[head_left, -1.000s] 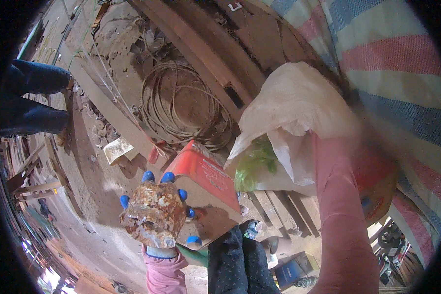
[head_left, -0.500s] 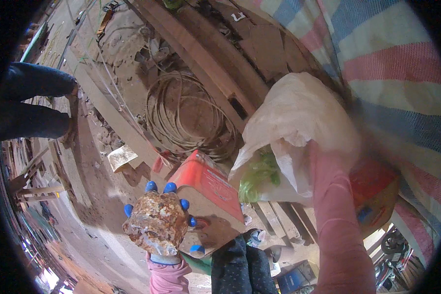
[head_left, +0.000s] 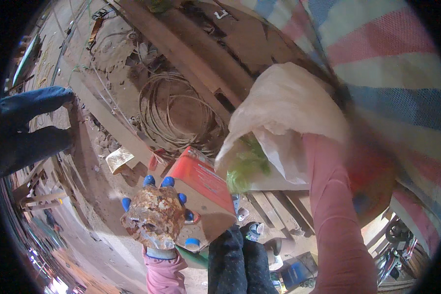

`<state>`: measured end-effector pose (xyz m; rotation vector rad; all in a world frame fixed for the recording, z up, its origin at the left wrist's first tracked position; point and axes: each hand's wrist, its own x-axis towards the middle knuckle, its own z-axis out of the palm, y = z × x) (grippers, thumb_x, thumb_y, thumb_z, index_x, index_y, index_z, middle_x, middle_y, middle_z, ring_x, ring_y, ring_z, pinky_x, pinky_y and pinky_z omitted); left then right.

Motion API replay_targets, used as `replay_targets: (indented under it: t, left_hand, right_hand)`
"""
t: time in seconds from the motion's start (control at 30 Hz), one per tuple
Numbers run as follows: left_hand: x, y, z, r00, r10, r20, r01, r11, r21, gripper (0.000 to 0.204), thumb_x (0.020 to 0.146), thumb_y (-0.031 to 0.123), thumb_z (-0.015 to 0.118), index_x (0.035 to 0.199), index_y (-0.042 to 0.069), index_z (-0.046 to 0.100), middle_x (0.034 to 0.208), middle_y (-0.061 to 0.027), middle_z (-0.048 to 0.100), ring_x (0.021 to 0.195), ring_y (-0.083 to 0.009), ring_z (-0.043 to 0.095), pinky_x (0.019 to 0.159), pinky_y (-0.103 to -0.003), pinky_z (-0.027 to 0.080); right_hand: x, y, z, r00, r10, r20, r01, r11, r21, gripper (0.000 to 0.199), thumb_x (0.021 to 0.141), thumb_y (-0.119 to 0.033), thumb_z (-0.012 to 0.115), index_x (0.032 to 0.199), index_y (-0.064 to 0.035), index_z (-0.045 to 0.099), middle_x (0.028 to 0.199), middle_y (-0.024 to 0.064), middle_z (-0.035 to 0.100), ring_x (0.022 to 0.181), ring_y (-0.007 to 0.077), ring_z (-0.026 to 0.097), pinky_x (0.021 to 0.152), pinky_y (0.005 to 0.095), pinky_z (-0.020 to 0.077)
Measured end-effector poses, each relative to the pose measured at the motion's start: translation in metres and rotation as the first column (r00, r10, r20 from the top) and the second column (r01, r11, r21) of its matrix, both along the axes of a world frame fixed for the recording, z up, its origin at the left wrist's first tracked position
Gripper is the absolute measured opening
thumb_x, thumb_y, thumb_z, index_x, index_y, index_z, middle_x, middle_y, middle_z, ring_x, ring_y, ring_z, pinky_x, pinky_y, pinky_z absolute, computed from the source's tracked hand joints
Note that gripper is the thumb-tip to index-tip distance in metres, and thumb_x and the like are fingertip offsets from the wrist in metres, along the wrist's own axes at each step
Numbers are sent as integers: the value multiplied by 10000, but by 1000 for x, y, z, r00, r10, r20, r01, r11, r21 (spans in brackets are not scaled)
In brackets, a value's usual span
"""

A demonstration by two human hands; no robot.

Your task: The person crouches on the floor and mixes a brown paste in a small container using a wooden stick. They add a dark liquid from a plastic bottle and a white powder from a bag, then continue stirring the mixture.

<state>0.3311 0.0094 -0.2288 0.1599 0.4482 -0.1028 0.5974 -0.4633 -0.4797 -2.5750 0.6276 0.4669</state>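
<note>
Your left hand (head_left: 154,223), in a crusty, blue-tipped glove, clutched a red carton (head_left: 203,188); your right hand's grip couldn't be seen behind the white sack (head_left: 284,108).

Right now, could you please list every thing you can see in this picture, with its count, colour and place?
Box: one, red top with brown cardboard sides, lower centre, under the left hand.
Sack: one, white, right of centre, mouth open toward the box.
Leafy material: one bunch, light green, in the sack's mouth.
Coiled wire: one coil, rusty brown, on the ground at upper centre.
Planks: several, brown, running across the upper ground.
Striped tarp: one, pink, blue and white, upper right.
Another person's legs: two, dark blue, left edge.
Left hand: one, blue glove caked with brownish dirt, resting on the box.
Right arm: one, pink sleeve, reaching up to the sack; its hand is hidden.
</note>
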Motion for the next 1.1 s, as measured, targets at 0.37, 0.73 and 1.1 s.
replay_targets:
  t: [0.37, 0.73, 1.1]
  left_hand:
    - [8, -41, 27, 996, 40, -80, -57, 973, -225, 788, 1006, 677, 382, 1601, 162, 331, 1606, -245, 356, 1339, -573, 460, 907, -798, 454]
    - [15, -93, -4, 995, -94, 32, 100, 946, -309, 717, 1002, 641, 442, 1460, 97, 537, 1483, -224, 534, 1286, -431, 569, 1105, -609, 441]
    - [17, -116, -45, 979, -202, -23, 203, 959, 196, 588, 1095, 469, 352, 1516, 67, 430, 1508, -193, 518, 1393, -334, 501, 1168, -548, 404]
  right_hand:
    - [-66, 0, 32, 816, -310, -488, 277, -532, 801, 275, 1056, -195, 478, 1285, -115, 608, 1119, 93, 651, 953, 240, 625, 829, 395, 508]
    - [-141, 32, 127, 824, -182, -536, 359, -565, 743, 169, 1076, -222, 526, 1139, -92, 615, 925, 42, 605, 673, 106, 531, 544, 260, 459]
    - [-173, 26, 182, 872, -285, -398, 347, -215, 913, 72, 997, -148, 666, 1067, -134, 658, 848, 32, 670, 648, 98, 608, 468, 228, 453]
